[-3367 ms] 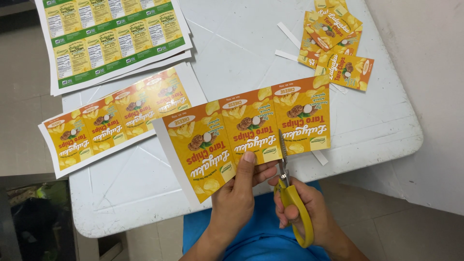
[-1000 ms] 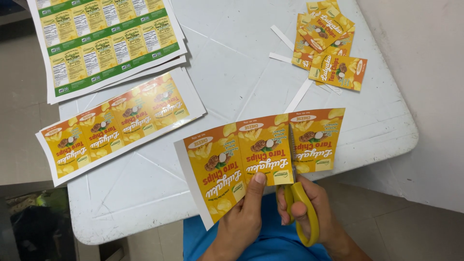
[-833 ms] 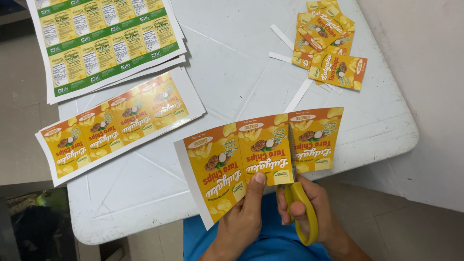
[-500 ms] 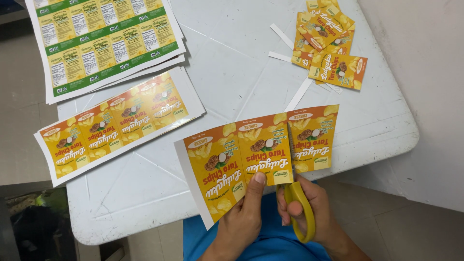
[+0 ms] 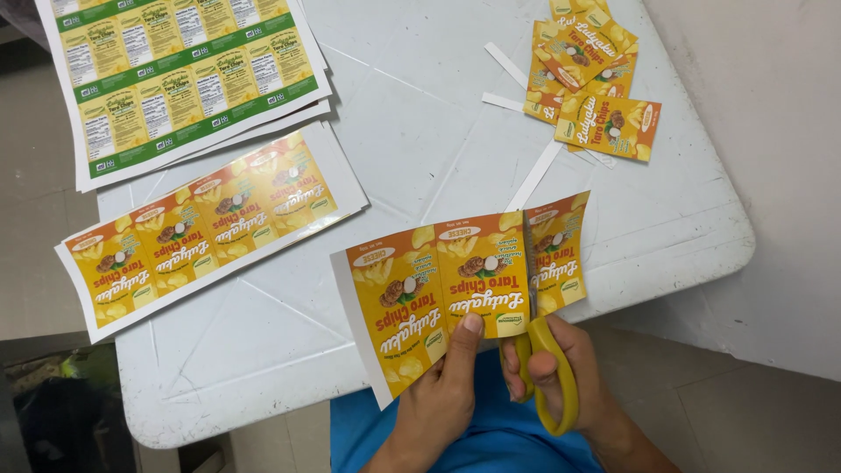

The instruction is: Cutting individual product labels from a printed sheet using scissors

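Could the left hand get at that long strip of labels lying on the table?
Probably yes: the strip of four labels lies uncovered on the white table, nothing between. But the left hand now pinches the label sheet being cut by the yellow scissors.

Yellow-handled scissors [image 5: 547, 368], orange-yellow label strip [image 5: 455, 289]

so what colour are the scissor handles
Yellow. The scissors in the right hand show best in the head view.
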